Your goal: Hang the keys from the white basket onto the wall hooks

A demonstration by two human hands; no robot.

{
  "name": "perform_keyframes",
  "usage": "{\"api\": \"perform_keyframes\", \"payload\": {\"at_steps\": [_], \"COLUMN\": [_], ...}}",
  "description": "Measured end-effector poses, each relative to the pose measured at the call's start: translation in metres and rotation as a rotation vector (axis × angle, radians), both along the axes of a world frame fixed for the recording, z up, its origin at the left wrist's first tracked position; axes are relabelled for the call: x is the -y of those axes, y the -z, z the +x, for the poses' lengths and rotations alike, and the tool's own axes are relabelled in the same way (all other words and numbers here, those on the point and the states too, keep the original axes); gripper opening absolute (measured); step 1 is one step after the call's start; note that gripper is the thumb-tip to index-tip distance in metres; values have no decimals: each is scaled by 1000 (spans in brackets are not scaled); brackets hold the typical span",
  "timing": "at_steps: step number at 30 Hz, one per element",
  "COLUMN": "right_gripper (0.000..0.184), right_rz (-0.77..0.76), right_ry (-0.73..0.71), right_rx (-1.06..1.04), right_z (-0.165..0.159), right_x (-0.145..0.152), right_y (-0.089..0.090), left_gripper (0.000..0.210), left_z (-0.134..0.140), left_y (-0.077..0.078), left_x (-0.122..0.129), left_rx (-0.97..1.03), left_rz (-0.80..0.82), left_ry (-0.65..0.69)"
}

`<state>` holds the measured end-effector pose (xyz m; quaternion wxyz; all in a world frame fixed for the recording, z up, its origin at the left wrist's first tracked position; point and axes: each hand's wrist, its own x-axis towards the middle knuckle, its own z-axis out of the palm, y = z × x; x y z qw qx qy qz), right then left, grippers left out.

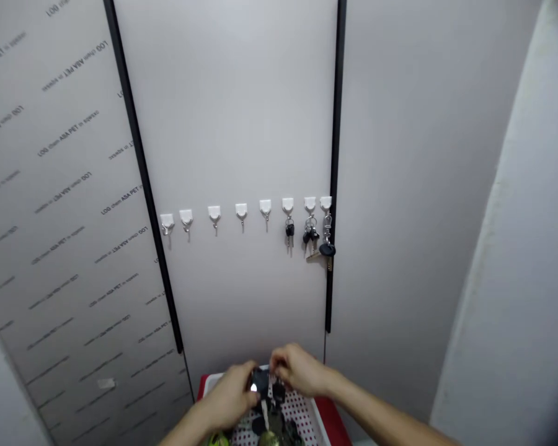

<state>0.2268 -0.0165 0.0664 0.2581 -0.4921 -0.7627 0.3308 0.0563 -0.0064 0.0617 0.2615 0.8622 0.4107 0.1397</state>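
Observation:
My left hand [230, 396] is closed on a black-headed key [260, 381], its thumb and fingers at the black part. A bright reflection shows on it. My right hand [302, 373] is just to the right, fingertips pinched together at the same bunch; what they grip is too small to make out. Both hands are over a white basket with a perforated bottom [302, 410]. Beneath them in the basket lies a heap of dark keys [283, 430], with a brass-coloured round piece [268, 438] and a yellow-green item [218, 439] at the lower edge.
A row of white hooks [214, 212] crosses the pale cabinet door ahead. Keys hang from the three rightmost hooks, including a large black-headed key [327, 249]. Black handle strips [337, 124] run down the door edges. Something red [332, 421] is under the basket. A white wall [516, 279] stands right.

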Motion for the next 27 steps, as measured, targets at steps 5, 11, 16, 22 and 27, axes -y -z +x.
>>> {"api": "perform_keyframes", "payload": {"at_steps": [5,11,16,22,27], "right_gripper": [25,26,40,31,24], "right_rz": [5,753,836,770,896], "right_ry": [45,738,939,1025,938], "right_rx": [-47,-257,-78,90,30], "right_z": [13,60,72,66,76], "right_x": [0,-33,-56,-66,-58], "right_y": [3,-112,-157,-163,-194], "left_gripper": [32,38,38,15,15], "left_z": [6,53,109,137,134], "left_y": [13,-80,-153,-171,-198], "left_x": [5,-38,-76,-94,-90], "left_rx": [-204,284,618,679,820], "left_rz": [-86,103,247,265,273], "left_ry": [12,-82,-323,-368,-351]}}
